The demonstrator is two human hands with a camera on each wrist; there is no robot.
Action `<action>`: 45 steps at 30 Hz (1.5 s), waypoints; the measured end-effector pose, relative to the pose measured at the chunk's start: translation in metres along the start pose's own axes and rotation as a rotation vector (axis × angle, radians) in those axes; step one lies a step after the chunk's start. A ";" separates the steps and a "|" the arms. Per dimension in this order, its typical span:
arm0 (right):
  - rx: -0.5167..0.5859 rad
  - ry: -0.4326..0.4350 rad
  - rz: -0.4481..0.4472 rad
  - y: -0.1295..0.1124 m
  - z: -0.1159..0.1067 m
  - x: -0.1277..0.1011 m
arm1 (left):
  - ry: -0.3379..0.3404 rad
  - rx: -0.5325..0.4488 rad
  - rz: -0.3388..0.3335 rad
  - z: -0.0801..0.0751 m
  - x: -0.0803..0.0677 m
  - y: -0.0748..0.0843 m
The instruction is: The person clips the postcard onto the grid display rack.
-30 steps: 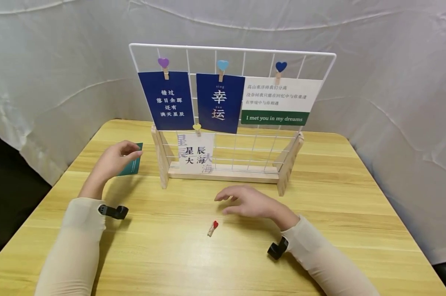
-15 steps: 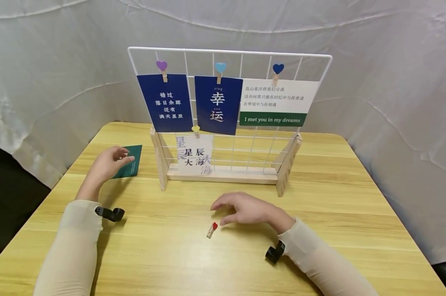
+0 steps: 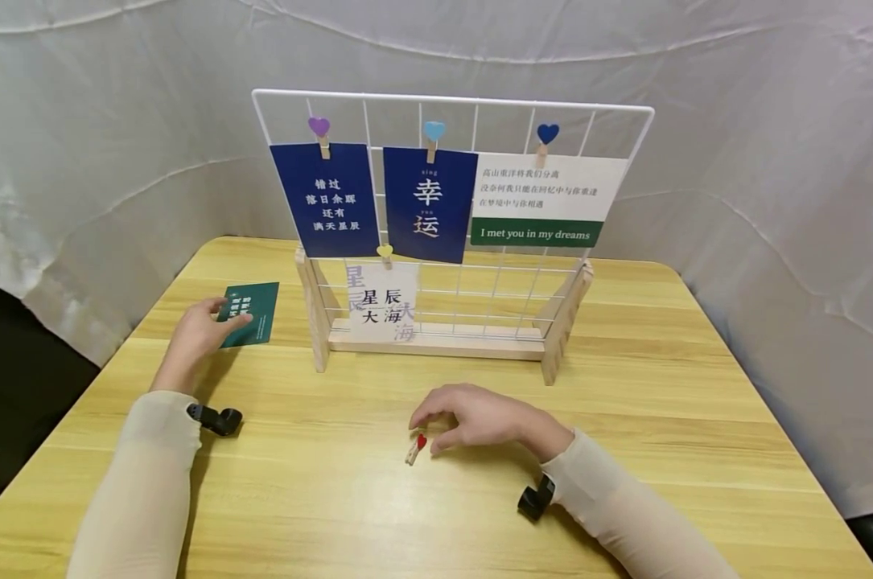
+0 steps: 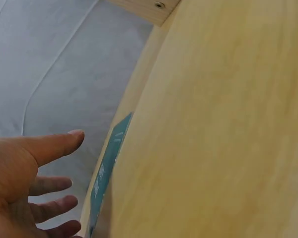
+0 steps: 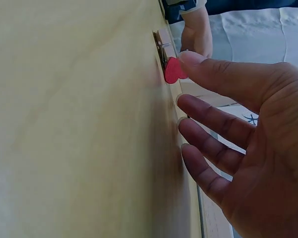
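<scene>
On the table (image 3: 624, 386), right hand (image 3: 479, 418) now lowered, relaxed fingers touching the red-heart clip (image 3: 415, 448), left hand (image 3: 197, 334) dropped open-fingered onto the green card (image 3: 250, 324).

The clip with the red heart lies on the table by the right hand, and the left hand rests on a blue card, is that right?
Not quite: the card under the left hand is green, not blue, as the head view shows. The rest holds: the clip with the red heart lies on the table by the right hand.
</scene>
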State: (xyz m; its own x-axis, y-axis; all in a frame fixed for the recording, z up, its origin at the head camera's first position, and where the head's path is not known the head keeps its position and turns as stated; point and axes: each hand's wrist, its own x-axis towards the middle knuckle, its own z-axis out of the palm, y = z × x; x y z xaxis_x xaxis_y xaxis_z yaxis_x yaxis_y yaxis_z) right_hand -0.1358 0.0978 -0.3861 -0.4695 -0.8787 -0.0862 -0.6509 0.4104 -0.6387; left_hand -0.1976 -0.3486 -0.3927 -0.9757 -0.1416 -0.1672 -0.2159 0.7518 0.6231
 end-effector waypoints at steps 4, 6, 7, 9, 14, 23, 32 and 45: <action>-0.030 -0.007 -0.036 0.001 0.002 0.001 | 0.030 0.063 -0.019 0.005 0.004 -0.004; -0.041 -0.011 -0.043 0.001 0.003 0.002 | 0.035 0.118 -0.023 0.009 0.006 -0.004; -0.046 -0.011 -0.046 0.001 0.003 0.002 | 0.036 0.149 -0.024 0.010 0.007 -0.004; -0.056 -0.010 -0.056 0.001 0.004 0.002 | 0.031 0.208 -0.021 0.014 0.009 -0.002; -0.077 -0.003 -0.074 0.000 0.005 0.003 | 0.017 0.288 -0.025 0.023 0.009 0.006; -0.066 0.003 -0.081 -0.001 0.006 0.004 | -0.003 0.255 -0.060 0.016 0.002 0.009; -0.068 0.005 -0.083 -0.001 0.008 0.006 | -0.032 0.245 -0.186 0.000 -0.005 0.001; -0.074 0.009 -0.066 -0.002 0.010 0.006 | -0.081 0.305 -0.229 -0.006 -0.001 -0.003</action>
State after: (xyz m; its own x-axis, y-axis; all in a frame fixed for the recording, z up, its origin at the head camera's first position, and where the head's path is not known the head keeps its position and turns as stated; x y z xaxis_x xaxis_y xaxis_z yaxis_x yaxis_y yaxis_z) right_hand -0.1321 0.0891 -0.3930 -0.4294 -0.9023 -0.0388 -0.7227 0.3691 -0.5844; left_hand -0.1961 -0.3547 -0.3900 -0.8946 -0.2860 -0.3434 -0.3952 0.8651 0.3089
